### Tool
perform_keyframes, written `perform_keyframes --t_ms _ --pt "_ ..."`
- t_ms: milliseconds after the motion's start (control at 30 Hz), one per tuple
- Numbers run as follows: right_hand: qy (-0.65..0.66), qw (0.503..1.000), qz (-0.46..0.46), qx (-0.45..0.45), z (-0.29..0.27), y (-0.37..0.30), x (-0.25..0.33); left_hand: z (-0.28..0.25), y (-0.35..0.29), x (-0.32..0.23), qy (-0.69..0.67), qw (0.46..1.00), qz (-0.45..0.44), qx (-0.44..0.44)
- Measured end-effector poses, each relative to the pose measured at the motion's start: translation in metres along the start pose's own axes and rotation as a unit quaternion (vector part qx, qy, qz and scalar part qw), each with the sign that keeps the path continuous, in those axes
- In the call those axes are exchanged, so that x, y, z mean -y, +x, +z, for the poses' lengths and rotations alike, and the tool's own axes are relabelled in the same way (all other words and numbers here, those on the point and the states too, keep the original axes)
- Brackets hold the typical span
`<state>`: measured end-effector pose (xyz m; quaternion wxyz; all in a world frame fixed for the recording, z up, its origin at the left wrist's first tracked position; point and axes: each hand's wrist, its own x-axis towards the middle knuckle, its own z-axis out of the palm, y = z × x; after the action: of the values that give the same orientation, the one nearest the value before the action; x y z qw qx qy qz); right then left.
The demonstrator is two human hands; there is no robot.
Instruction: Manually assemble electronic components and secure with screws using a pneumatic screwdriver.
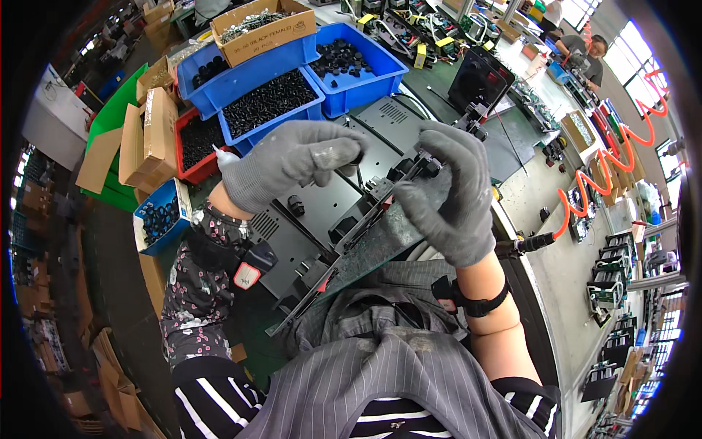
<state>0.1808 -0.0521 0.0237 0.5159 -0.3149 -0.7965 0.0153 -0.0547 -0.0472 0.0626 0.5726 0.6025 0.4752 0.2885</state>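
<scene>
Both hands wear grey knitted gloves. My left hand (292, 157) hovers over dark metal panels (322, 208), its fingers pinched on a small black part (358, 155) that is mostly hidden by the glove. To the right, my right hand (457, 194) is held with its thumb and curved fingers apart, and I see nothing between them. Black fittings (402, 170) sit along the panels' edge between the hands; whether the right fingertips touch one I cannot tell. A loose black cylindrical part (295, 205) lies on a panel below my left wrist.
Blue bins (355, 91) of black parts stand at the back left, with a cardboard box (265, 47) of metal pieces on top. A red bin (191, 172) and a small blue-and-white box (179, 216) flank them. An orange coiled hose (585, 186) hangs at right. Another person (585, 58) sits far right.
</scene>
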Motion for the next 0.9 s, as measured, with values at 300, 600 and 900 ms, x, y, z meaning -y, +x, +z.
perform_keyframes --t_ms 300,600,900 --pt "0.291 0.954 0.073 0.025 0.003 -0.008 0.019 0.015 0.011 0.0 -0.106 0.98 0.083 0.149" --pt "0.449 0.805 0.388 -0.013 -0.018 -0.059 0.025 -0.007 0.066 0.095 0.56 0.811 0.13 -0.11" --pt "0.218 0.941 0.227 0.121 0.006 -0.063 0.041 0.005 0.111 0.105 0.664 0.742 -0.008 -0.093"
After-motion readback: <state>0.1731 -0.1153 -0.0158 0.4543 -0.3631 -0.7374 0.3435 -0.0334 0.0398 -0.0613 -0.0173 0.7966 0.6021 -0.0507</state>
